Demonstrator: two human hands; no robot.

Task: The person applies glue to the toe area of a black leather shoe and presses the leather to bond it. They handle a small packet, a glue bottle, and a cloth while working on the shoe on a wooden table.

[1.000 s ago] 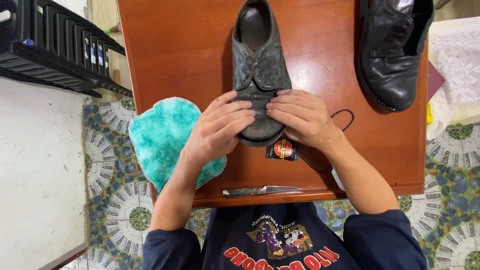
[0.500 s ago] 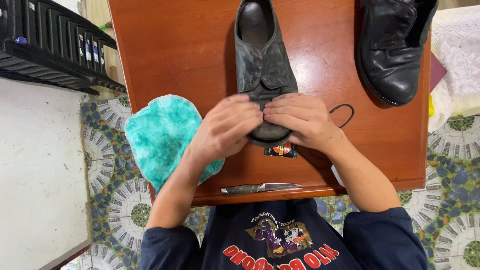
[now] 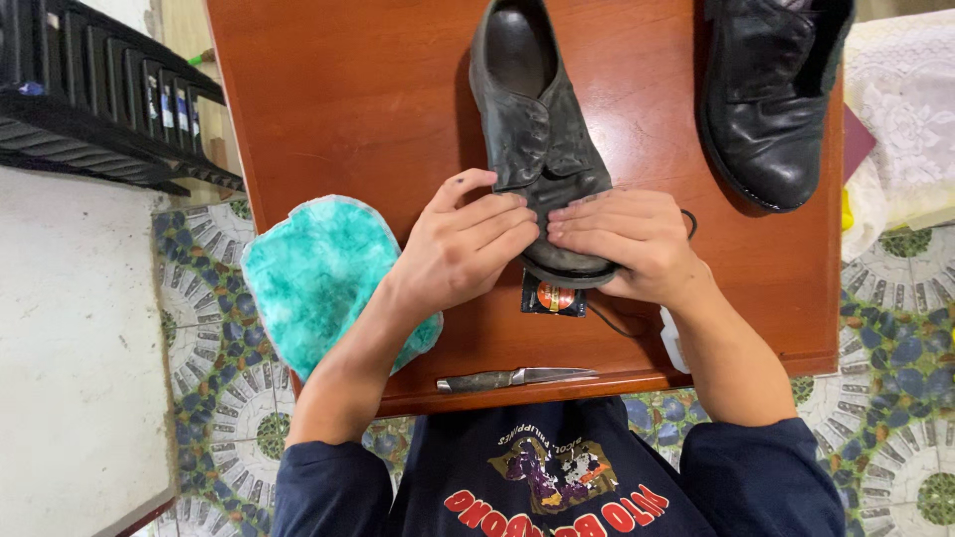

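Note:
A worn grey-black leather shoe point(image 3: 532, 119) lies on the brown wooden table point(image 3: 348, 109), its toe pointing toward me. My left hand point(image 3: 463, 249) and my right hand point(image 3: 622, 239) both rest on the toe cap, fingertips meeting over it, pressing on the leather. A small dark tin with a red and orange label point(image 3: 554, 296) sits just under the toe, partly hidden by the hands. A thin black cord point(image 3: 688, 221) loops beside my right hand.
A turquoise fluffy cloth point(image 3: 313, 273) hangs over the table's left front corner. A small knife point(image 3: 517, 378) lies along the front edge. A second, shinier black shoe point(image 3: 766, 94) stands at the back right. A black rack point(image 3: 99, 89) is at the left, patterned tiles below.
The hands have slid a little along the toe cap, fingers now flatter and meeting at the middle. The view has shifted slightly; the shoe stays in place.

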